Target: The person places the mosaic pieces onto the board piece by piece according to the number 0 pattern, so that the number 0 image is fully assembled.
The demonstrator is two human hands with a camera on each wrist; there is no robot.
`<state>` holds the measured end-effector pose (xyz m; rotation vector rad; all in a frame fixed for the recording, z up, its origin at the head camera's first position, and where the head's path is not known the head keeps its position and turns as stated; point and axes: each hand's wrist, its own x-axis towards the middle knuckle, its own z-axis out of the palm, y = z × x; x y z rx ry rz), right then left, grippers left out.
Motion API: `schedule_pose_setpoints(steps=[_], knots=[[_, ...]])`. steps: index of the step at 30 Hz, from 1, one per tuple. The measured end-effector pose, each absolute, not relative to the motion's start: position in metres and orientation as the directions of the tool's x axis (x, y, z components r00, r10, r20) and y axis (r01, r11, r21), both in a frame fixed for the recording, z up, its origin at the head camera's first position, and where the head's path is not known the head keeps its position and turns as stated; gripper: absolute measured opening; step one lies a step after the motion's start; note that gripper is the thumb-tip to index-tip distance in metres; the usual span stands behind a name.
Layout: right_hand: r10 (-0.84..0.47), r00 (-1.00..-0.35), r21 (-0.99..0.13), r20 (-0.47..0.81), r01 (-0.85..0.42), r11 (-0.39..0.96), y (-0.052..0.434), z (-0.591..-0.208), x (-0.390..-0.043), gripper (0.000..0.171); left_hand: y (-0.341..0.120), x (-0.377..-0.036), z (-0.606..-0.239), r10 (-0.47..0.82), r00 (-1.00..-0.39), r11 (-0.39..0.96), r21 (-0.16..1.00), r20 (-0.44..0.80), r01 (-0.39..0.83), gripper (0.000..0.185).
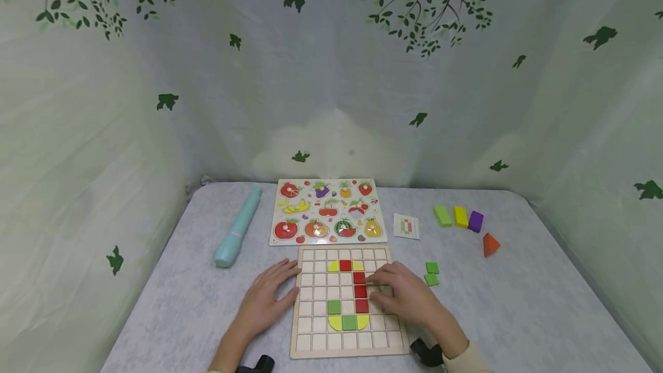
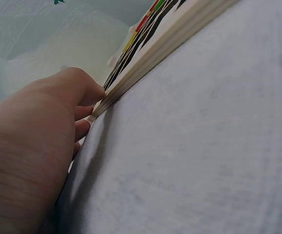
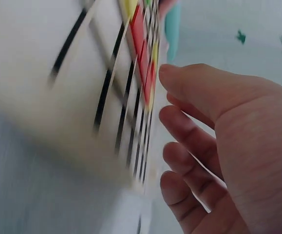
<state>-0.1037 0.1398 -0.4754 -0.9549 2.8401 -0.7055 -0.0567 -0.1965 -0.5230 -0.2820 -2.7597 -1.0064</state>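
Observation:
A wooden grid board (image 1: 312, 341) lies flat at the front of the table. Red squares (image 1: 360, 292) run down a column on it, with one more red square in the top row. Yellow rounded pieces (image 1: 335, 323) sit at corners of the pattern, and two green squares (image 1: 349, 322) are low in it. My left hand (image 1: 264, 299) rests against the board's left edge, thumb and fingertips touching the rim in the left wrist view. Over the right part of the board, beside the red column, is my right hand (image 1: 409, 295); its fingers are loosely bent and hold nothing in the right wrist view.
Two loose green squares (image 1: 432, 267) lie right of the board. Behind it are a fruit puzzle (image 1: 331, 219) and a small pattern card (image 1: 406, 227). A teal cylinder (image 1: 238, 229) lies at left; green, yellow, purple and orange blocks (image 1: 460, 217) are at back right.

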Motion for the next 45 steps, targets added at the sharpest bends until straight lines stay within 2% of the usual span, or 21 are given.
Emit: schedule_pose_setpoints(steps=[7, 11, 16, 22, 28, 35, 39, 45], knots=[[-0.454, -0.873, -0.462, 0.178, -0.481, 0.745, 0.181, -0.479, -0.114, 0.029, -0.196, -0.056, -0.521, 0.108, -0.961, 0.758, 0.604, 0.254, 0.244, 0.043], [-0.392, -0.901, -0.457, 0.186, -0.433, 0.777, 0.202, -0.480, -0.122, 0.033, -0.196, -0.053, -0.520, 0.099, -0.968, 0.757, 0.614, 0.231, 0.224, 0.043], [-0.376, -0.912, -0.430, 0.164, -0.409, 0.805, 0.225, -0.484, -0.128, 0.035, -0.197, -0.050, -0.521, 0.106, -0.972, 0.748, 0.627, 0.211, 0.217, 0.043], [-0.347, -0.936, -0.440, 0.061, -0.338, 0.832, 0.244, -0.490, -0.126, 0.029, -0.195, -0.051, -0.523, 0.108, -0.975, 0.741, 0.638, 0.194, 0.209, 0.042], [-0.354, -0.935, -0.446, 0.010, -0.321, 0.836, 0.256, -0.488, -0.120, 0.029, -0.194, -0.052, -0.525, 0.111, -0.975, 0.738, 0.642, 0.191, 0.209, 0.042], [-0.362, -0.930, -0.429, 0.060, -0.351, 0.832, 0.261, -0.488, -0.118, 0.021, -0.194, -0.052, -0.525, 0.107, -0.974, 0.736, 0.643, 0.199, 0.212, 0.041], [-0.355, -0.929, -0.424, 0.100, -0.363, 0.830, 0.255, -0.488, -0.120, 0.024, -0.195, -0.052, -0.523, 0.104, -0.965, 0.743, 0.625, 0.242, 0.237, 0.041], [-0.374, -0.923, -0.454, 0.091, -0.373, 0.809, 0.232, -0.481, -0.123, 0.025, -0.196, -0.053, -0.520, 0.105, -0.962, 0.745, 0.622, 0.251, 0.243, 0.041]])
